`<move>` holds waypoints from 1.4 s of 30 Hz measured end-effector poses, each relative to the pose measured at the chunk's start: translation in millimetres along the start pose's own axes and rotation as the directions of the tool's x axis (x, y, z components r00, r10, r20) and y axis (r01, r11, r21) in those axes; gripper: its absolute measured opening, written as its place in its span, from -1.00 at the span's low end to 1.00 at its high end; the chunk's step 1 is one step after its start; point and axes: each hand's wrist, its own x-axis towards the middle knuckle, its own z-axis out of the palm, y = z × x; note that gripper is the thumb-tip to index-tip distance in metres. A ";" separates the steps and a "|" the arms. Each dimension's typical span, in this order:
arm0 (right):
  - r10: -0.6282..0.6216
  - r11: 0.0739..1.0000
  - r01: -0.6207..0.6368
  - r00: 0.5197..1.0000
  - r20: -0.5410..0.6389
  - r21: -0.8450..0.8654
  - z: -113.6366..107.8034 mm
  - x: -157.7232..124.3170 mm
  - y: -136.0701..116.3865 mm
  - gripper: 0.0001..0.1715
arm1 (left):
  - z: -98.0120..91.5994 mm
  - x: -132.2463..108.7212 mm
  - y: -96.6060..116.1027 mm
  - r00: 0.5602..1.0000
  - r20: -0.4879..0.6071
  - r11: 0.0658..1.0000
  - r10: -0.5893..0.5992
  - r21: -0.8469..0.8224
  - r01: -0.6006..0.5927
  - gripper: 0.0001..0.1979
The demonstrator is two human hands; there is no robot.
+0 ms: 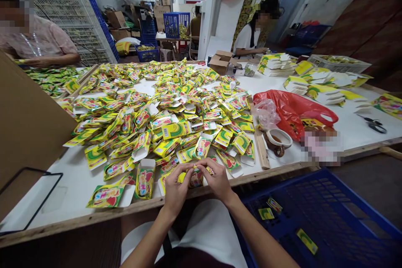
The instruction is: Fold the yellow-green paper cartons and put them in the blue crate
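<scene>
At the table's front edge my left hand and my right hand meet, thumbs and fingertips pinched at the top of a small yellow carton. My fingers hide part of it. Right beyond them spreads a large heap of yellow-green printed cartons, many with white end flaps sticking out. Left of my left hand, one carton stands with its flap up, and a flatter carton lies near the edge.
A wooden strip bounds the heap on the right. Past it are a red plastic bag, a small cup and scissors. A blue crate below right contains several cartons. Cardboard stands at left. Co-workers sit beyond.
</scene>
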 end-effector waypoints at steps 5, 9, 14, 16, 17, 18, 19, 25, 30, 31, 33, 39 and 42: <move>-0.064 0.996 0.063 0.998 0.001 0.069 9.7 -13.9 9.3 -0.89 | -0.7 -12.6 -10.0 0.992 0.056 0.993 0.116 0.006 -0.116 -0.82; -0.058 0.997 0.059 0.998 -0.035 0.053 -3.1 -27.1 3.0 -0.86 | -17.7 -21.7 -10.9 0.967 0.096 0.955 0.234 0.164 -0.247 -0.71; 0.108 0.931 -0.150 0.984 -0.140 -0.332 -101.0 -42.1 -16.3 -0.88 | -75.7 -16.3 -16.5 0.934 -0.341 0.790 0.103 0.599 0.131 -0.51; 0.141 0.858 -0.191 0.980 -0.139 -0.477 -129.2 -46.4 -19.6 -0.82 | -95.7 -13.2 -21.9 0.935 -0.351 0.700 -0.040 0.659 0.277 -0.42; 0.160 0.844 -0.211 0.977 -0.143 -0.493 -132.8 -47.7 -21.4 -0.80 | -102.0 -12.4 -23.8 0.944 -0.310 0.697 -0.114 0.652 0.298 -0.42; 0.185 0.853 -0.234 0.972 -0.148 -0.467 -128.8 -48.4 -24.0 -0.78 | -105.5 -12.3 -24.5 0.950 -0.261 0.728 -0.172 0.616 0.300 -0.43; 0.217 0.875 -0.258 0.966 -0.143 -0.410 -117.8 -48.3 -27.3 -0.79 | -106.1 -12.9 -23.7 0.953 -0.225 0.779 -0.203 0.553 0.296 -0.46; 0.199 0.975 -0.191 0.978 -0.059 0.116 -3.2 -34.0 -43.6 -0.81 | -66.3 -23.9 -2.2 0.965 -0.253 0.992 -0.062 0.093 0.088 -0.64; 0.178 0.953 -0.155 0.982 -0.067 0.260 31.6 -23.7 -19.6 -0.77 | -30.2 -22.9 -9.1 0.996 -0.036 0.985 -0.077 -0.157 0.071 -0.67; 0.177 0.954 -0.157 0.983 -0.055 0.257 31.9 -22.5 -13.8 -0.78 | -27.9 -22.2 -12.1 0.996 -0.015 0.979 -0.093 -0.183 0.089 -0.67; 0.169 0.953 -0.160 0.986 -0.011 0.256 30.1 -19.9 -5.7 -0.78 | -26.5 -21.5 -16.7 0.993 0.016 0.967 -0.121 -0.224 0.122 -0.64; 0.127 0.969 -0.134 0.991 0.051 0.208 19.9 -7.0 0.2 -0.74 | -17.1 -18.7 -19.7 0.993 0.014 0.983 -0.118 -0.139 0.119 -0.68; 0.137 0.976 -0.149 0.987 0.083 0.161 12.6 -4.5 5.7 -0.74 | -7.2 -16.5 -21.9 0.992 0.025 0.975 -0.125 -0.182 0.127 -0.59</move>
